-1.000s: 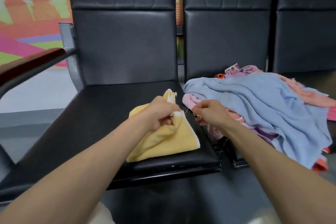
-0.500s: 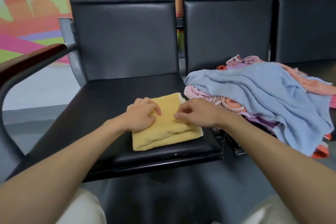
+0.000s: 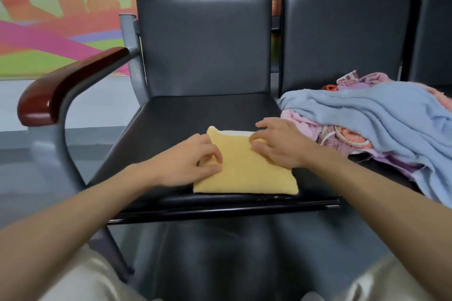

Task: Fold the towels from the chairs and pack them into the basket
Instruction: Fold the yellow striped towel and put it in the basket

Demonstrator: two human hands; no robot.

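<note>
Head view, one frame.

Yellow towel [image 3: 247, 171]: 1, folded flat, lower centre of the frame, on the seat [image 3: 195, 115] of the left chair [image 3: 205, 44]. Its near edge runs along the seat's front edge, just short of it. A white strip shows along its far edge. Its right corner is close to the seat's right side.

Left hand [image 3: 193, 161]: at the towel's left edge, fingers curled, thumb and forefinger pinching that edge.
Right hand [image 3: 281, 144]: on the towel's far right part, fingers bent, tips down on the cloth. Pressing or gripping: cannot tell.

Open room: bare seat behind the towel up to the backrest, and a bare band to its left. Armrest [image 3: 71, 83], 1, bounds the left side, well apart from the towel.

Right of frame: pile [image 3: 342, 139] of loose cloths on the middle chair [image 3: 342, 32], its pink edge just beside the right hand. Blue towel [image 3: 367, 115], 1, drapes over the top. Pink, purple and orange pieces beneath; number cannot be counted.

Chairs: 3, the third [image 3: 435, 32] cut off at the right edge. Hands: 2.
</note>
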